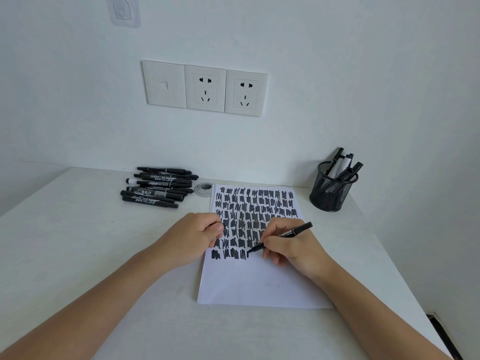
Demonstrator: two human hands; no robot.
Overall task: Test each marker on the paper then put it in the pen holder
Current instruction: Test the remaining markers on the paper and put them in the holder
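The right hand (pixel 291 246) grips a black marker (pixel 298 229), its fingers (pixel 270 241) clamped round the barrel near the front. The marker slants down to the left, and its tip touches the paper (pixel 259 281) at the right end of the lowest row of scribbles (pixel 254 211). Its back end points up and to the right, toward the holder (pixel 331 192). The black scribbles fill the upper part of the sheet in rows, and the lower part is blank. The left hand (pixel 192 237) rests on the sheet's left edge with its fingers curled in together. A dark sliver shows by the thumb, but I cannot tell whether the hand holds anything. The paper lies on a white surface (pixel 78 229), slightly turned. At the back left, well apart from the paper, a pile of markers (pixel 158 187) lies flat, most of them black and pointing sideways. Just right of the pile, a round grommet (pixel 205 189) sits in the surface by the sheet's top left corner. The black mesh holder stands upright at the back right, near the sheet's top right corner, with several markers leaning inside it. Three white wall plates (pixel 205 88) sit side by side on the wall above, two of them sockets.
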